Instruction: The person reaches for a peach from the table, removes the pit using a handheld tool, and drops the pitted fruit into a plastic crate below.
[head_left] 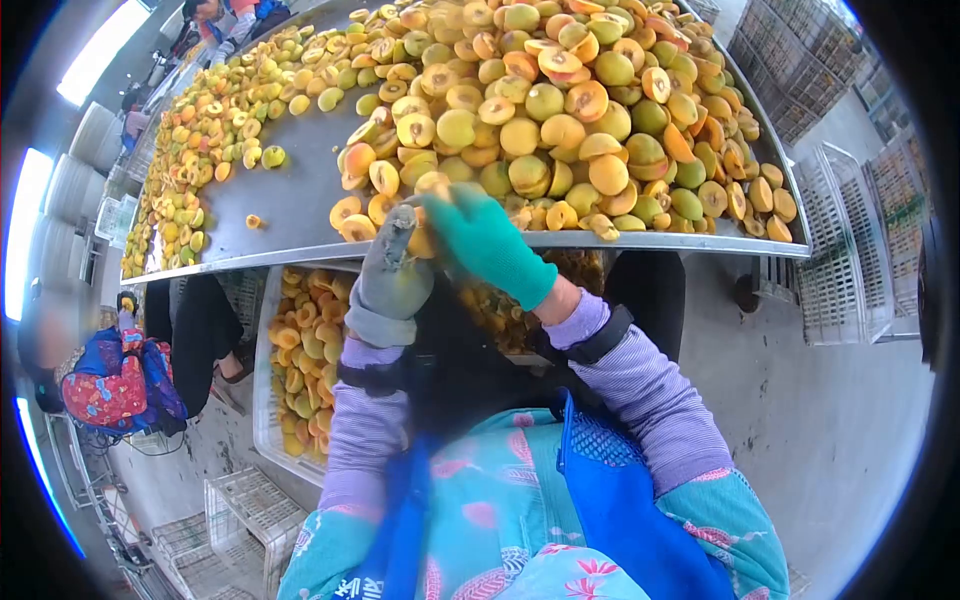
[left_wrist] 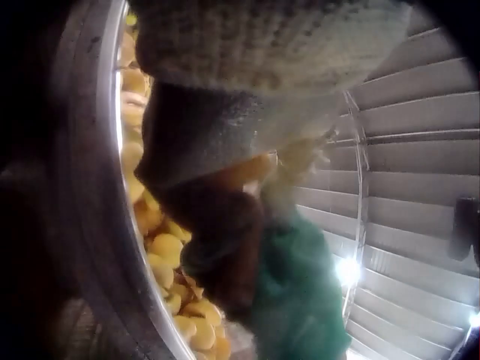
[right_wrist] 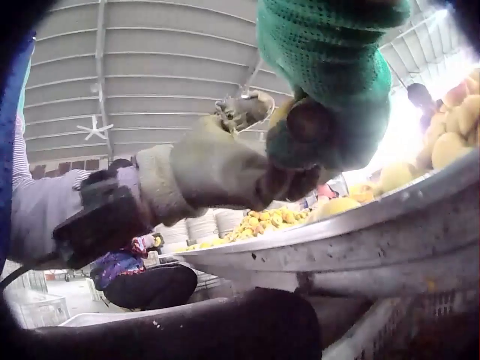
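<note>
Both gloved hands meet over the near edge of a metal table [head_left: 290,170]. My left hand [head_left: 392,275], in a grey glove with a dark, worn thumb tip, holds an orange apricot piece [head_left: 422,238] on its palm side. My right hand [head_left: 490,245], in a green knit glove, has its fingers curled close against the left one. In the right wrist view the green fingers grip a dark, shaded round apricot half [right_wrist: 309,121]. The left wrist view is dim and blurred, with the grey glove [left_wrist: 262,45] covering much of it. A heap of halved and whole apricots [head_left: 540,110] lies just beyond the hands.
Under the table edge stands a white crate [head_left: 262,400] with apricot halves, left of my legs. Stacked plastic crates [head_left: 840,240] are at the right. Another person [head_left: 120,370] sits at the left, and more people are at the table's far end.
</note>
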